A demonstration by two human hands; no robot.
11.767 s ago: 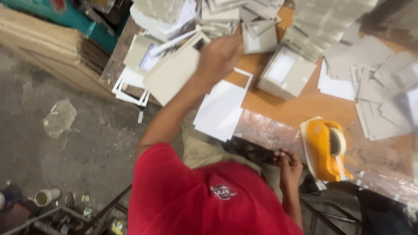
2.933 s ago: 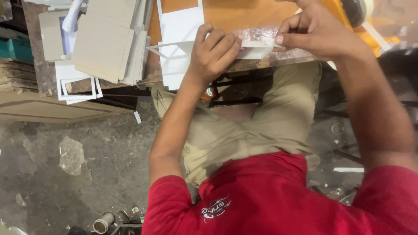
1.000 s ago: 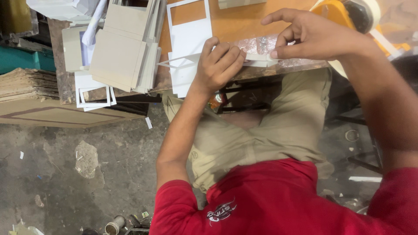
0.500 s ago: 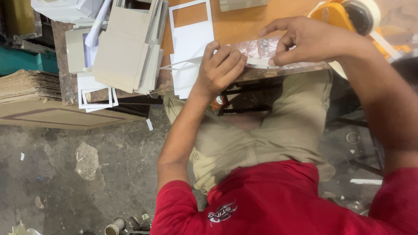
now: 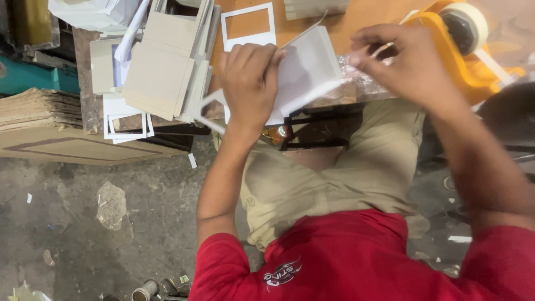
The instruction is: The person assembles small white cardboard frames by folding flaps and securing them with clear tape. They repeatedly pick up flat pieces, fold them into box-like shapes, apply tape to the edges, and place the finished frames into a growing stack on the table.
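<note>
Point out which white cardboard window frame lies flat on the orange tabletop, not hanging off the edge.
The white cardboard window frame above the left hand; orange shows through its opening. The other white frames overhang the table's left edge.

The white card piece [image 5: 309, 69] I held was a flat, pale panel, tilted with its far edge raised (slightly blurred), jutting over the near edge of the worktop [image 5: 356, 17], with a thin white frame strip [image 5: 214, 108] trailing from it.

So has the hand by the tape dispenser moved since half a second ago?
Yes. The right hand has lifted off the table edge and now sits closer to the orange tape dispenser, beside the white card.
</note>
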